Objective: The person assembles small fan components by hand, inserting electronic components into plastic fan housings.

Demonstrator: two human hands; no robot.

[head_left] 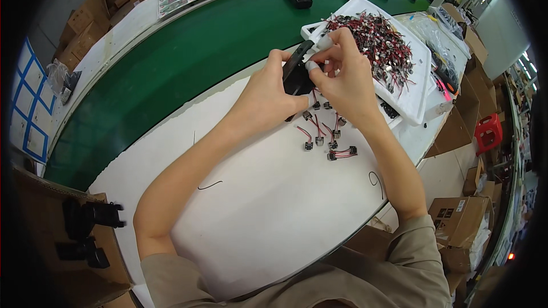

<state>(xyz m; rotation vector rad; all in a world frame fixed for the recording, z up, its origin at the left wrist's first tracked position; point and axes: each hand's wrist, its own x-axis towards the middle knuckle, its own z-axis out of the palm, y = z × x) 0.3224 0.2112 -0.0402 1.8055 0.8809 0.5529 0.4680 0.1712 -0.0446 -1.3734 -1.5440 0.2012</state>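
Beside a green conveyor (pixel 142 68), above a white bench (pixel 257 211): gripping a black housing (pixel 297 82) in the left hand (pixel 257 94), tilted lengthwise toward upper right. Meeting its right side with the right hand (pixel 345 71), fingers drawn narrow, exact hold impossible to tell. Just left of a foam tray (pixel 421 74) of wired parts (pixel 382 45), beyond loose modules (pixel 337 134).

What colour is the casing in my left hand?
The casing is black, shown in the head view.

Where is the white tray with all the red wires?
In the head view, the white tray is right of centre toward the top, just beyond and to the right of the right hand, by the green belt.
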